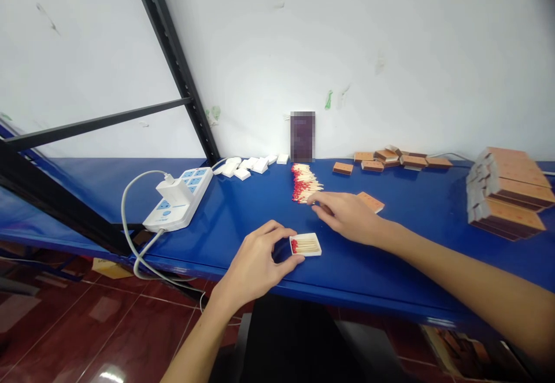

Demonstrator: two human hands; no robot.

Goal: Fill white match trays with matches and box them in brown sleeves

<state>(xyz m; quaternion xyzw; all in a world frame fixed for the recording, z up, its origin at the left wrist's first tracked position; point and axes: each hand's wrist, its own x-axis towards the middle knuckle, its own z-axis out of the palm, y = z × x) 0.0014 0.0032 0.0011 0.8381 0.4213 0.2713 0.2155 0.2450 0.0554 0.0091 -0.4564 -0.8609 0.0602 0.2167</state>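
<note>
The right hand's fingers are drawn nearly together at the near edge of the match pile, just beyond the white tray; whether a match sits between them I cannot tell. A light pinch on bare wood should lift a few without dragging neighbours. The left hand curves in a wide C, thumb and forefinger touching the left end of the white tray, which lies flat near the front of the surface. That hold should steady it, provided neither side gets squeezed inward. The matches inside point their red heads left, as most in the pile do, so carrying any straight across without turning them looks best. The orange box, beyond and right of the tray, sits near the right hand, so keep the wrist from nudging it.
</note>
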